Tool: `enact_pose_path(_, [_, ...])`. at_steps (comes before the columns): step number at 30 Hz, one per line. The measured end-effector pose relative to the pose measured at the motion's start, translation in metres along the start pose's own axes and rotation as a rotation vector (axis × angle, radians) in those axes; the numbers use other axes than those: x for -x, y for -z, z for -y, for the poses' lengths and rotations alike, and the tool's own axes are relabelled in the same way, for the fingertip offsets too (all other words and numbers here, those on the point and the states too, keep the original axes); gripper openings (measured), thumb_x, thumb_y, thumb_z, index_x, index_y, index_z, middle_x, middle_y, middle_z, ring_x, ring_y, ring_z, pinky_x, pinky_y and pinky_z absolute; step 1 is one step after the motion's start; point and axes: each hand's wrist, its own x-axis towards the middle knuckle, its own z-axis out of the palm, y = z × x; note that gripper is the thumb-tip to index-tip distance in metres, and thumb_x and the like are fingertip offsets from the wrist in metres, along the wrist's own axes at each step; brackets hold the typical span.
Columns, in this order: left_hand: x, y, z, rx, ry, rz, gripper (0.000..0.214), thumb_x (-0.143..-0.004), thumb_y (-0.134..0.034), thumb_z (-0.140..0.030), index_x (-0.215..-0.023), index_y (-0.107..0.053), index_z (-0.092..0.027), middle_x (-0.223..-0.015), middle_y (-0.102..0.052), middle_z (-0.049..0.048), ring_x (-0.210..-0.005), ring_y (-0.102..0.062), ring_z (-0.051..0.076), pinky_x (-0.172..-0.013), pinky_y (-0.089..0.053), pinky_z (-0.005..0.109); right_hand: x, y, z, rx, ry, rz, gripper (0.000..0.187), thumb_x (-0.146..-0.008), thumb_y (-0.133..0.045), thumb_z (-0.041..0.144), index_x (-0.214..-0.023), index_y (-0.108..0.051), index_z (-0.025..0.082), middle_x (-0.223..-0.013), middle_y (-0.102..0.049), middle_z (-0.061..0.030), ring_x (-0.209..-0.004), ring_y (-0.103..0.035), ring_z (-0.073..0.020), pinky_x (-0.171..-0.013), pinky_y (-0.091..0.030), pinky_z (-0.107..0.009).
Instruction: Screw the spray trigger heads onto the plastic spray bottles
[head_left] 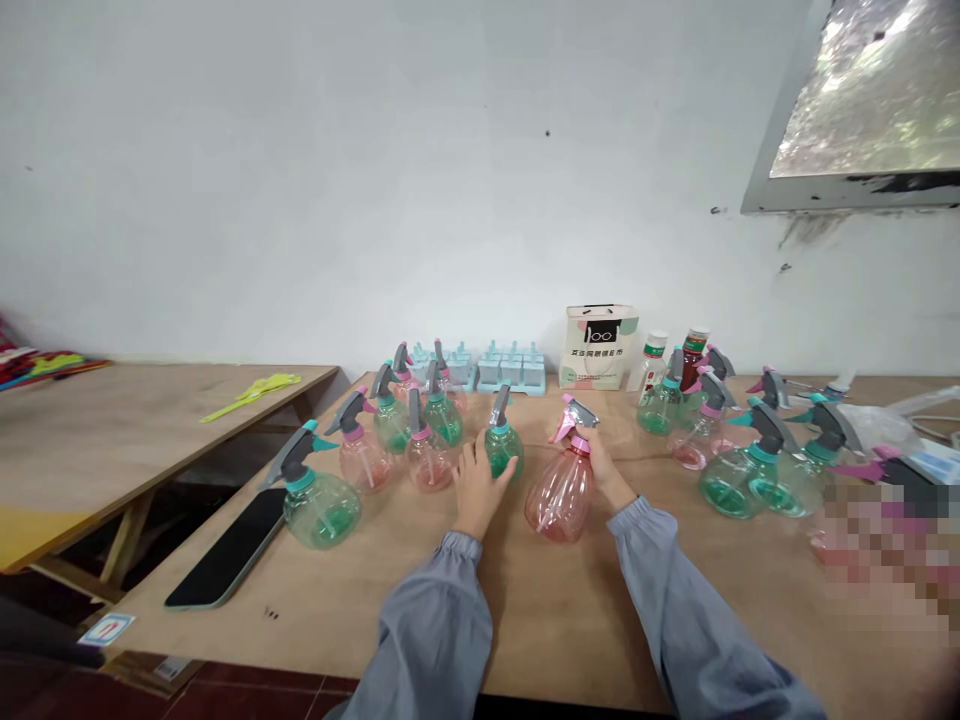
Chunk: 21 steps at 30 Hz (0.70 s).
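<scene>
My left hand point(480, 486) is around the near side of a green spray bottle point(504, 446), its thumb across the front and its fingers along the left side. In my right hand point(606, 472) is a pink spray bottle point(561, 495), gripped at the neck below its grey and pink trigger head and tilted. Left of my left hand stand several pink and green spray bottles, among them a pink one point(431, 462) close to my fingers and a green one point(322, 512) nearest the front. Green or pink liquid shows in the bottoms of several bottles.
More spray bottles point(739, 485) stand at the right. Along the wall are light blue popsicle moulds point(512, 372), a paper bag point(598, 350) and bottles with red labels point(694, 358). A phone point(229, 550) lies front left. Past a gap, another table point(142, 420) holds yellow pieces point(255, 392).
</scene>
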Motion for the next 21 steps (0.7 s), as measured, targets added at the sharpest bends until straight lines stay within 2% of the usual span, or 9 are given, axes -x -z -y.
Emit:
enact_pose_path(5, [0.0009,-0.0009,0.0016,0.024,-0.005,0.008,0.071,-0.089,-0.058,-0.051,-0.147,-0.04,-0.016,-0.126,-0.056,0.0165,-0.123,-0.055,0.033,-0.101,-0.043,0.046,-0.0005,-0.0005,-0.0047,0.006,-0.058,0.044,0.031,-0.069,-0.065,0.052,-0.085,-0.065,0.025,-0.08,-0.073,-0.004,-0.074,-0.067,-0.0213,-0.063,-0.053,-0.031])
enact_pose_path(10, [0.0013,-0.0015,0.0027,0.049,0.011,0.036,0.072,-0.089,-0.057,-0.052,-0.149,-0.037,-0.017,-0.129,-0.055,0.0166,-0.126,-0.053,0.032,-0.102,-0.041,0.045,0.001,-0.0019,-0.0038,0.046,0.042,-0.037,0.033,-0.069,-0.065,0.057,-0.077,-0.064,0.024,-0.073,-0.07,-0.0026,-0.07,-0.064,-0.0196,-0.062,-0.052,-0.03])
enact_pose_path(13, [0.0013,-0.0016,0.0027,0.057,0.01,0.039,0.073,-0.089,-0.057,-0.052,-0.149,-0.036,-0.016,-0.129,-0.054,0.0173,-0.127,-0.053,0.033,-0.103,-0.041,0.046,0.0014,-0.0002,-0.0054,0.057,0.043,-0.044,0.032,-0.068,-0.068,0.054,-0.078,-0.066,0.024,-0.08,-0.072,-0.0024,-0.071,-0.063,-0.018,-0.063,-0.052,-0.029])
enact_pose_path(16, [0.0013,-0.0012,0.0023,0.054,0.009,0.043,0.073,-0.089,-0.057,-0.05,-0.149,-0.037,-0.015,-0.13,-0.054,0.0182,-0.127,-0.053,0.034,-0.103,-0.042,0.048,0.0006,0.003,-0.0083,0.104,0.017,-0.061,0.033,-0.068,-0.071,0.054,-0.083,-0.068,0.024,-0.088,-0.074,-0.0033,-0.077,-0.066,-0.0196,-0.069,-0.053,-0.031])
enact_pose_path(21, [0.0014,-0.0024,0.0031,0.059,0.002,0.027,0.074,-0.088,-0.059,-0.051,-0.149,-0.037,-0.015,-0.129,-0.055,0.0177,-0.126,-0.054,0.034,-0.104,-0.042,0.048,0.0001,0.0069,-0.0044,0.19,0.119,-0.095,0.04,-0.071,-0.065,0.064,-0.078,-0.069,0.025,-0.084,-0.074,-0.0035,-0.088,-0.067,-0.0239,-0.083,-0.053,-0.037])
